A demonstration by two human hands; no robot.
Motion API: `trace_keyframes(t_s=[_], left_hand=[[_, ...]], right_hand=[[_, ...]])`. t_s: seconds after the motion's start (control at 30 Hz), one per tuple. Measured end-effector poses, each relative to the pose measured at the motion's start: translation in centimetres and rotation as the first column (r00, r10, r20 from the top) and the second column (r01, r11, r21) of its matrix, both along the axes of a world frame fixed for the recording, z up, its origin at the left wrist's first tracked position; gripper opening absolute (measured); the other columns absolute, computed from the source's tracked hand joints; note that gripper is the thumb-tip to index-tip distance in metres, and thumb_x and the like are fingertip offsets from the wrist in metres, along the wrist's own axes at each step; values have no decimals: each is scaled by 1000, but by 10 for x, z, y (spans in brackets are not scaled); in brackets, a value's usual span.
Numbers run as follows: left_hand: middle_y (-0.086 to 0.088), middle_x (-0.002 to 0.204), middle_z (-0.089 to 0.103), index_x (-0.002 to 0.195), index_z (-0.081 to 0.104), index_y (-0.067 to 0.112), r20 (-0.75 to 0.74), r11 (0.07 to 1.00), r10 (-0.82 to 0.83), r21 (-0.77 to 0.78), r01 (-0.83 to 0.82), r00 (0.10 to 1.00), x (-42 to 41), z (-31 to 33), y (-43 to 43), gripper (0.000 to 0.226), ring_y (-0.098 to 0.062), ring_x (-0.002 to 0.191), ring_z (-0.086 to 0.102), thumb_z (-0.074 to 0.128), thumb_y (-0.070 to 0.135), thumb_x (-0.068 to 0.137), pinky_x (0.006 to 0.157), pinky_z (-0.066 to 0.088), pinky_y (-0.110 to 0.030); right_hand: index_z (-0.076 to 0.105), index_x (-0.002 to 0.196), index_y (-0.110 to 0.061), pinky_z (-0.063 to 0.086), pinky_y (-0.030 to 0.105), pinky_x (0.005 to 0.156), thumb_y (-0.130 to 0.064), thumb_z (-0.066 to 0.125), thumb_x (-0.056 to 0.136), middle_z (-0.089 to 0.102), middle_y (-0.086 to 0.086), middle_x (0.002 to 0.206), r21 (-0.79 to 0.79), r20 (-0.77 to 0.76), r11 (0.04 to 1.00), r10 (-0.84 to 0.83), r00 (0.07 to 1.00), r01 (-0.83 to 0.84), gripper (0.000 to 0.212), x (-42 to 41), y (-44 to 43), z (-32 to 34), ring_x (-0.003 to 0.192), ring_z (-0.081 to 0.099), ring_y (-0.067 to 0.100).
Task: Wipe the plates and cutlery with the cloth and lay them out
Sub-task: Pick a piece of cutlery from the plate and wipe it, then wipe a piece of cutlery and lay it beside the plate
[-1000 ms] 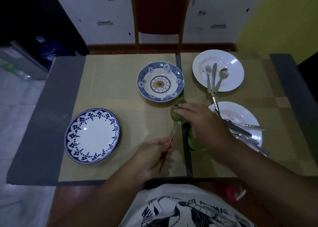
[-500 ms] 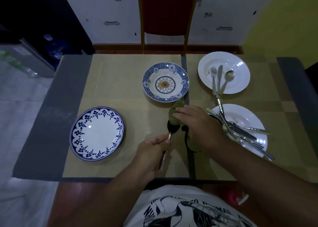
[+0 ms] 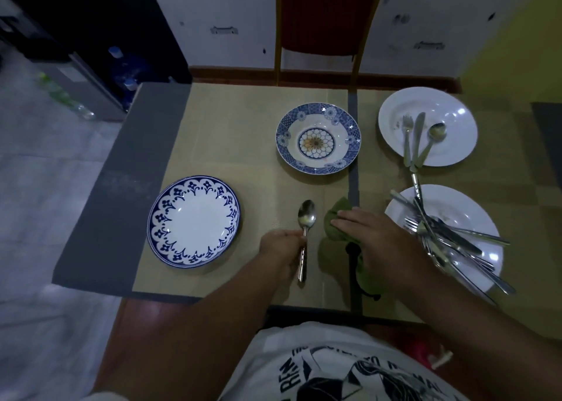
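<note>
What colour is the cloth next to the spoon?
The cloth is olive green. It shows best in the head view, lying under the right hand.

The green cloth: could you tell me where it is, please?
Head view: the green cloth lies under the right hand, between the left hand's spoon and the cutlery-piled white plate.

Dim indoor light, bluish-grey cast, fine detail soft throughout. Source reads as overhead: small hard glare spots sit on the right side of the far white plate [image 3: 450, 148] and the near white plate [image 3: 456, 207], with glints on the spoon [image 3: 307, 215] bowl and along the heaped cutlery [image 3: 450, 242]. Shadows on the table [image 3: 228, 126] are faint and soft-edged, tucked close under the plate rims. Upper left corner nearly black. Floor [image 3: 45, 187] at left is smeared and streaky. Wide-angle bend: table edges splay outward, wall [image 3: 243, 20] lines lean near the borders. Shirt [image 3: 334, 370] print at the bottom edge is soft.
</note>
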State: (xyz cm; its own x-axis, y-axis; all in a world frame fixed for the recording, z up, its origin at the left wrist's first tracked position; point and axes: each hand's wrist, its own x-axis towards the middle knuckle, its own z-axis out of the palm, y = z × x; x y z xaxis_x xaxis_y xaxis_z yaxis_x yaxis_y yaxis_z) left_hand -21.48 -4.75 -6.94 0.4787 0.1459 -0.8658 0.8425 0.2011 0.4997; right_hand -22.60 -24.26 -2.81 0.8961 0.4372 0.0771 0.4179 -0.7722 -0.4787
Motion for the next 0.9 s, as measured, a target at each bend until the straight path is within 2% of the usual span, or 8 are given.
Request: trace_keyframes(t_s=[0.1, 0.17, 0.27, 0.33, 0.5, 0.63, 0.8, 0.9], left_hand=[[-14, 70, 71, 81, 72, 2, -82, 999, -3, -53, -2, 997, 4, 1, 6, 9, -16, 48, 65, 69, -5, 86, 43, 52, -23], [-8, 59, 68, 82, 67, 4, -125, 998, -12, -70, 3, 992, 5, 7, 9, 9, -14, 41, 61, 64, 1, 90, 43, 51, -22], [-14, 89, 77, 106, 67, -3, -142, 995, 0, -101, -14, 990, 6, 12, 15, 28, -24, 76, 75, 51, 18, 97, 66, 60, -35], [-18, 106, 75, 121, 64, -3, -148, 993, -16, -116, -1, 989, 7, 11, 19, 43, -29, 96, 72, 45, 29, 100, 86, 58, -41], [-20, 117, 71, 132, 59, -4, -141, 993, -50, -114, 34, 989, 8, 13, 19, 53, -29, 99, 69, 38, 35, 103, 100, 53, -43], [-20, 117, 72, 126, 62, -4, -119, 994, -78, -92, 67, 990, 8, 14, 14, 50, -29, 100, 69, 38, 32, 102, 90, 55, -38], [-9, 89, 63, 87, 63, 8, -80, 971, -49, -238, 28, 996, 11, 33, -12, 36, -21, 73, 57, 39, 30, 102, 57, 55, -25], [-14, 95, 73, 99, 68, 1, -82, 944, -147, -309, 115, 986, 6, 42, -51, 43, -24, 86, 67, 37, 31, 105, 67, 58, -29]], right_hand=[[60, 123, -18, 38, 38, 101, 11, 49, 65, 57, 4, 128, 6, 0, 1000, 5, 1000, -5, 66, -3, 0, 1, 120, 48, 26], [60, 123, -18, 37, 36, 102, 6, 43, 66, 57, 3, 129, 6, 0, 1000, -2, 1000, 2, 64, -4, 1, 2, 121, 48, 25], [61, 122, -18, 34, 34, 102, 4, 43, 67, 58, 4, 127, -3, 11, 1000, -4, 1000, 4, 62, -5, 3, 1, 120, 49, 26], [62, 121, -17, 34, 34, 101, 1, 40, 69, 59, 5, 126, -1, 10, 1000, -3, 1000, 3, 59, -4, 5, 1, 118, 51, 28], [62, 121, -18, 36, 37, 102, 1, 42, 70, 59, 4, 127, 1, -16, 1000, -13, 1000, 13, 57, -5, 6, 3, 119, 50, 28], [60, 123, -20, 37, 36, 102, 8, 49, 71, 57, 1, 130, -7, -46, 999, -53, 998, 53, 61, -11, -1, 7, 121, 48, 26], [58, 126, -23, 32, 26, 101, 12, 51, 70, 54, -2, 133, -31, -70, 989, -143, 987, 141, 67, -20, -23, 21, 120, 45, 19], [56, 127, -28, 39, 34, 102, 4, 45, 69, 53, -5, 134, -37, -74, 978, -205, 976, 203, 67, -27, -52, 24, 121, 46, 18]])
